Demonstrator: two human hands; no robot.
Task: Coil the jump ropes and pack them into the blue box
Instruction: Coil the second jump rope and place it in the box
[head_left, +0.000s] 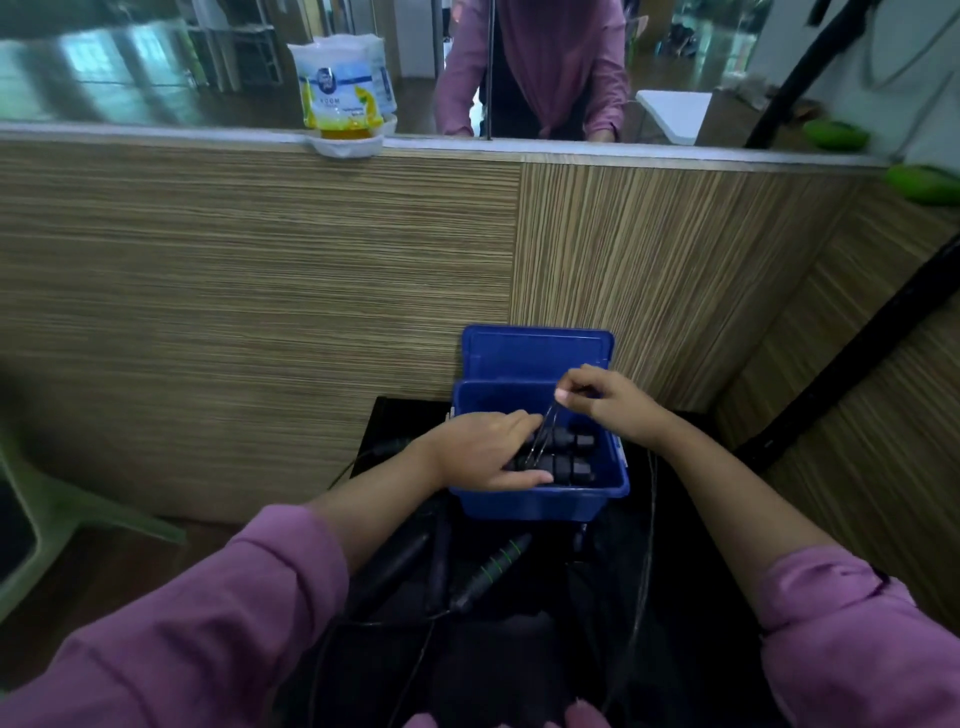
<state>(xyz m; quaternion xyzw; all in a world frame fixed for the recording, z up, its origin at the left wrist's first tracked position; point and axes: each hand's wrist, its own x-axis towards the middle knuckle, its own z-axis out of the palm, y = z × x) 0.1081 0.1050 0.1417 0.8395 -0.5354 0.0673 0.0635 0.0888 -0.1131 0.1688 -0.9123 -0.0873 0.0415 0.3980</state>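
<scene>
We find the blue box (540, 499) standing on a black tabletop (675, 467), close to a wood-grain wall panel (260, 312). Its lid (535, 353) stands upright behind the box, leaning toward the panel.

Inside the box we note 2 black jump rope handles (569, 457) lying side by side, their ends pointing right.

The left hand (483, 452) reaches over the box's left rim. Its fingers (514, 421) are extended and close together, pressing down on the left part of the handles, with the thumb lying along the near side.

The right hand (608, 400) hovers above the box's right rear corner. Its fingers (566, 395) pinch a thin cord (543, 431), which runs down from the pinch to the handles in the box.

On the tabletop in front of the box we record a black handle with green rings (493, 566), lying diagonally, and another black handle (395, 566) to its left. Thin cords trail across the dark surface near them; we cannot tell which cord belongs to which handle.

On the ledge above the panel stands an air freshener (343, 93) with a yellow base. A green chair (31, 545) sits at the left edge.
</scene>
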